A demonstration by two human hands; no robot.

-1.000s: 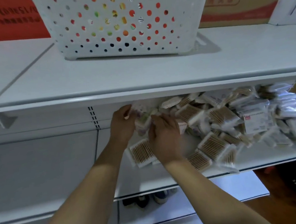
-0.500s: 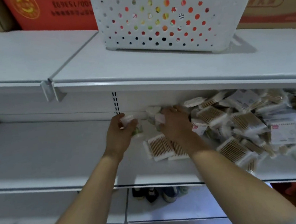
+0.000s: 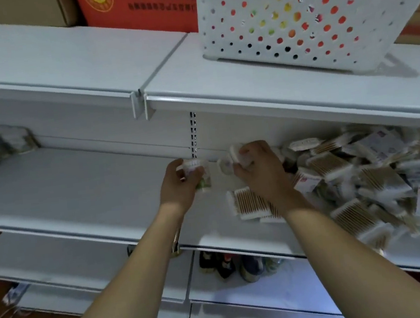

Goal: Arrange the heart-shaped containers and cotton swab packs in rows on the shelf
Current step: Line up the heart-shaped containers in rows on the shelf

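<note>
Barely begun: left hand (image 3: 180,185) grips one container (image 3: 196,171), right hand (image 3: 256,169) grips another (image 3: 239,153), swab packs (image 3: 356,177) lie heaped, no rows on the shelf (image 3: 77,193).

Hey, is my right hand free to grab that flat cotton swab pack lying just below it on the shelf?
Probably not yet: the right hand already grips a small white container. The cotton swab pack lies uncovered right beneath the wrist, so nothing else blocks it.
</note>
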